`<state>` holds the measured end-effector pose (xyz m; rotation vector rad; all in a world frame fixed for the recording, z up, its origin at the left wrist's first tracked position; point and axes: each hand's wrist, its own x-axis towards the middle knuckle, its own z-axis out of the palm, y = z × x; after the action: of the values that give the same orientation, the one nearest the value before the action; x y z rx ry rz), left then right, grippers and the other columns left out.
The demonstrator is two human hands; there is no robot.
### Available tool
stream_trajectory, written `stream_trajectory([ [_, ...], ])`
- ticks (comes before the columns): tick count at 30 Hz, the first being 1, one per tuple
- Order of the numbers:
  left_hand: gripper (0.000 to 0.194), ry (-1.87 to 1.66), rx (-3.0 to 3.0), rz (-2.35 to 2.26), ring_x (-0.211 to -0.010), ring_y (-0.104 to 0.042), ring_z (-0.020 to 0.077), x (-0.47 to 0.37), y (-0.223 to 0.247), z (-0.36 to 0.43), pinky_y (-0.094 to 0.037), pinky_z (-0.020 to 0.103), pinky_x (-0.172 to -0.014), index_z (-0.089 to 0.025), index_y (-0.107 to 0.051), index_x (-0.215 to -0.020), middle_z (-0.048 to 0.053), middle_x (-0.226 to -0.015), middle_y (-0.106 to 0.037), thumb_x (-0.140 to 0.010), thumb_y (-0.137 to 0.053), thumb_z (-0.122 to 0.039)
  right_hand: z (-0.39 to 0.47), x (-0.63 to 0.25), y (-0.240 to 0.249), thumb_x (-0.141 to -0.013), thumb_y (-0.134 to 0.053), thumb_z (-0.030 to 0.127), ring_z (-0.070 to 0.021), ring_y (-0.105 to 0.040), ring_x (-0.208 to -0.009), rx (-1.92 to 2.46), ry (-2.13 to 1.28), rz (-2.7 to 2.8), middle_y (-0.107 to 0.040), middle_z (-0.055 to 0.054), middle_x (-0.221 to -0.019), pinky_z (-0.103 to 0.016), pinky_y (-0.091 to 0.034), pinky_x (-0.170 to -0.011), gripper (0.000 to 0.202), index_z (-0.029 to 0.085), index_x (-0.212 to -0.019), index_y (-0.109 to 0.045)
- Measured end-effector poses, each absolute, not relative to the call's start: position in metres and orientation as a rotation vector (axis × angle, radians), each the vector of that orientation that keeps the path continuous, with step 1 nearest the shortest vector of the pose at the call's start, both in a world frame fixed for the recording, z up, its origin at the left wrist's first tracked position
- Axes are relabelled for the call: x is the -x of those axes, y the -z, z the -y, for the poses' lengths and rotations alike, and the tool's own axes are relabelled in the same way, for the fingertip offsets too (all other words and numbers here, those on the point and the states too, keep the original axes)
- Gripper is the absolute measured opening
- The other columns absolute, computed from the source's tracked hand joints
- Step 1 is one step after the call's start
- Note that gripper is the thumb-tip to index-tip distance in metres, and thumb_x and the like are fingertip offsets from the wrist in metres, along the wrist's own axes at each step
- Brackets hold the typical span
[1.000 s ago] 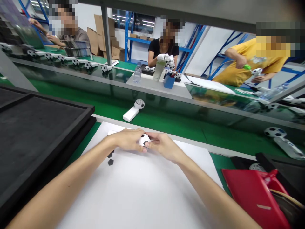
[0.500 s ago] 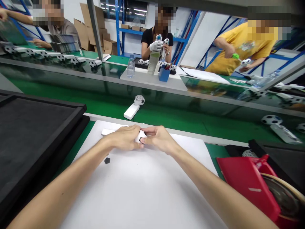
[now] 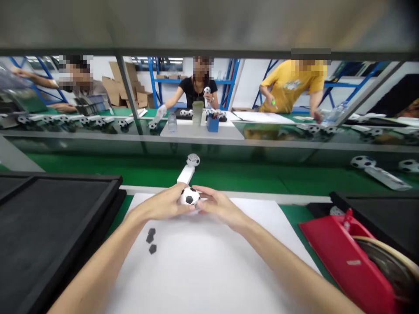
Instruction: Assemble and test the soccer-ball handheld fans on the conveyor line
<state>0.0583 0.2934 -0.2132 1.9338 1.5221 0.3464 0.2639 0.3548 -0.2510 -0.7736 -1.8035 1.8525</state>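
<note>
Soccer-patterned ball (image 3: 190, 196) sits between your two hands, over the far part of the white sheet (image 3: 203, 270) on the green surface (image 3: 293, 214). Your left hand (image 3: 163, 205) is closed around its left side, thumb toward you; your right hand (image 3: 224, 209) curves its fingers at the right side, but blur hides whether they grip. Black pentagon pieces (image 3: 152, 249) lie nearer you on the sheet, and a red container (image 3: 343, 248) stands off to your right.

Shows more of the football-patterned ball (image 3: 190, 196) between left hand (image 3: 165, 204) and right hand (image 3: 225, 210) than before, and reveals three black pentagons (image 3: 149, 238) to its near left.
</note>
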Motion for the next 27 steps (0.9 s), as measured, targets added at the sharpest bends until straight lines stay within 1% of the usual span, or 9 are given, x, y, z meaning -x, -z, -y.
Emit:
stream_trajectory([
  [3,0.060,-0.763,-1.719,-1.379,-0.098,-0.059,0.0219,-0.058,0.188,-0.278,-0.049,0.030,-0.077,-0.023,-0.039,-0.128,0.007,-0.115,-0.057,-0.085,-0.064,-0.056,-0.349,-0.261,0.225,-0.086,-0.074,0.039,-0.0216,-0.064,-0.107,0.478,-1.780,1.839,-0.051,-0.009,-0.144,-0.037,-0.056,-0.090,0.075,0.030,-0.152,-0.037],
  [7,0.076,-1.140,-1.589,-1.234,-0.110,-0.057,0.0266,-0.070,0.168,-0.258,-0.051,0.035,-0.087,-0.028,-0.030,-0.138,0.009,-0.129,-0.053,-0.080,-0.076,-0.048,-0.341,-0.251,0.185,-0.092,-0.069,0.038,-0.0213,-0.061,-0.112,0.268,-1.642,1.861,-0.057,-0.005,-0.135,-0.034,-0.053,-0.095,0.056,0.035,-0.144,-0.049],
  [12,0.069,-1.240,-1.618,-1.076,-0.127,-0.048,0.0251,-0.077,0.158,-0.243,-0.039,0.038,-0.109,-0.033,-0.015,-0.150,0.007,-0.143,-0.044,-0.095,-0.055,-0.047,-0.341,-0.247,0.160,-0.088,-0.072,0.042,-0.0218,-0.062,-0.104,0.148,-1.587,1.860,-0.061,-0.005,-0.126,-0.034,-0.053,-0.090,0.052,0.038,-0.138,-0.057],
  [16,0.055,-1.394,-1.661,-1.044,-0.131,-0.044,0.0254,-0.086,0.158,-0.241,-0.038,0.037,-0.111,-0.034,-0.028,-0.147,0.004,-0.155,-0.032,-0.098,-0.050,-0.045,-0.339,-0.249,0.156,-0.088,-0.071,0.045,-0.0210,-0.061,-0.105,0.079,-1.589,1.825,-0.054,-0.005,-0.125,-0.032,-0.054,-0.087,0.046,0.040,-0.133,-0.062],
  [18,0.048,-1.526,-1.642,-1.033,-0.123,-0.050,0.0239,-0.094,0.161,-0.242,-0.042,0.035,-0.106,-0.033,-0.038,-0.142,0.004,-0.151,-0.038,-0.096,-0.052,-0.044,-0.335,-0.247,0.156,-0.089,-0.071,0.044,-0.0190,-0.059,-0.104,0.059,-1.567,1.815,-0.049,-0.004,-0.124,-0.029,-0.054,-0.085,0.044,0.041,-0.132,-0.062],
  [21,0.040,-1.700,-1.519,-1.079,-0.096,-0.061,0.0182,-0.103,0.163,-0.244,-0.052,0.029,-0.086,-0.028,-0.048,-0.130,0.005,-0.119,-0.061,-0.094,-0.056,-0.043,-0.330,-0.242,0.158,-0.090,-0.069,0.042,-0.0148,-0.059,-0.094,0.084,-1.554,1.814,-0.046,-0.003,-0.118,-0.027,-0.055,-0.080,0.044,0.042,-0.133,-0.060],
  [23,0.038,-1.823,-1.383,-1.159,-0.075,-0.061,0.0148,-0.103,0.162,-0.247,-0.052,0.025,-0.068,-0.024,-0.051,-0.123,0.003,-0.097,-0.064,-0.091,-0.059,-0.042,-0.336,-0.238,0.160,-0.091,-0.067,0.045,-0.0131,-0.061,-0.084,0.116,-1.560,1.811,-0.047,-0.003,-0.118,-0.029,-0.056,-0.077,0.053,0.041,-0.142,-0.051],
  [25,0.038,-1.916,-1.211,-1.262,-0.062,-0.059,0.0140,-0.099,0.158,-0.250,-0.049,0.023,-0.054,-0.023,-0.051,-0.119,0.002,-0.086,-0.064,-0.087,-0.060,-0.041,-0.353,-0.236,0.167,-0.093,-0.060,0.049,-0.0126,-0.062,-0.079,0.334,-1.405,1.915,-0.050,-0.004,-0.122,-0.030,-0.057,-0.076,0.057,0.037,-0.147,-0.044],
  [27,0.039,-1.958,-1.065,-1.321,-0.055,-0.060,0.0162,-0.091,0.155,-0.253,-0.045,0.023,-0.046,-0.022,-0.050,-0.118,0.002,-0.078,-0.064,-0.084,-0.058,-0.040,-0.380,-0.235,0.182,-0.097,-0.050,0.047,-0.0141,-0.064,-0.083,0.766,-1.049,2.078,-0.053,-0.005,-0.123,-0.030,-0.055,-0.081,0.047,0.031,-0.141,-0.051],
])
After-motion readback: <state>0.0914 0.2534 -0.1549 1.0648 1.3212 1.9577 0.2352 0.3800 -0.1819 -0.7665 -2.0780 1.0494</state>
